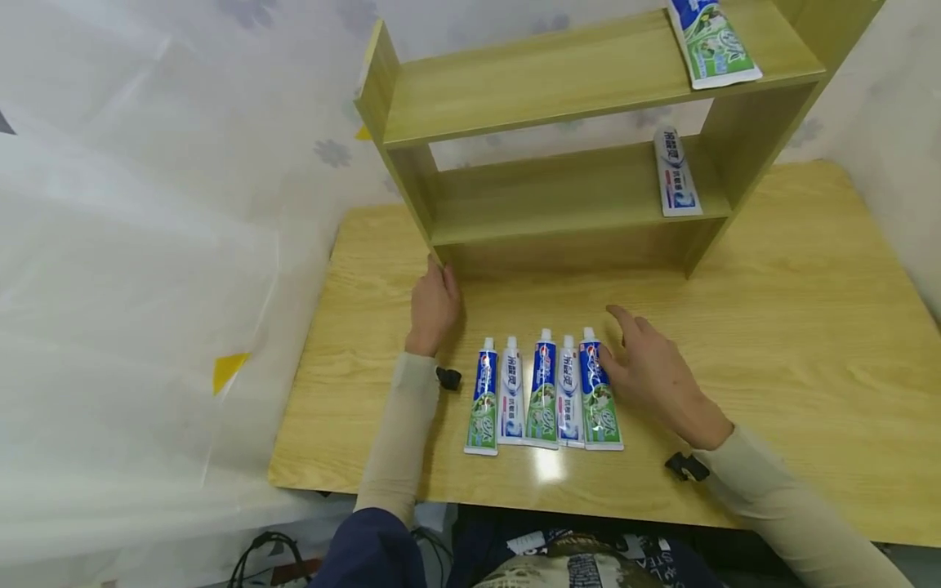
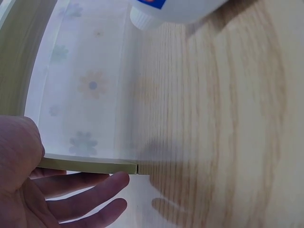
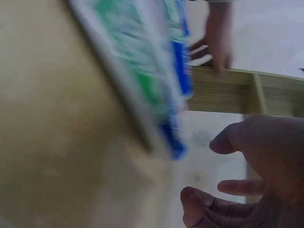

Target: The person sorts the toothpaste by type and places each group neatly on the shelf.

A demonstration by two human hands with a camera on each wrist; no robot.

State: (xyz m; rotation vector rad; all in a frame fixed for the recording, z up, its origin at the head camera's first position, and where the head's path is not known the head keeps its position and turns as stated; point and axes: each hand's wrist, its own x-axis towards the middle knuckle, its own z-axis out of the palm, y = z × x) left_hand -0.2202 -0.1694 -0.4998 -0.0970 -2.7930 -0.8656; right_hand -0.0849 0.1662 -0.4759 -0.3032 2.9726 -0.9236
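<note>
My left hand point(image 1: 434, 309) holds the lower left side panel of a wooden shelf point(image 1: 544, 233). In the left wrist view, the panel's edge point(image 2: 90, 166) runs between the thumb side and the fingers. Several toothpaste tubes lie in a row on the table, caps toward the shelf, green-and-blue ones point(image 1: 542, 396) alternating with white ones point(image 1: 511, 400). Beside the rightmost green-and-blue tube point(image 1: 601, 400) hovers my right hand point(image 1: 657, 376), fingers apart and gripping nothing. The right wrist view shows that hand's thumb and fingers spread, with a blurred tube point(image 3: 137, 61) near it.
A green-and-blue tube point(image 1: 713, 45) lies on the shelf's upper board at the right, and a white tube point(image 1: 676, 173) on the board below. The wooden table point(image 1: 801, 327) reaches to the patterned wall behind. White sheeting point(image 1: 147, 286) hangs along the left.
</note>
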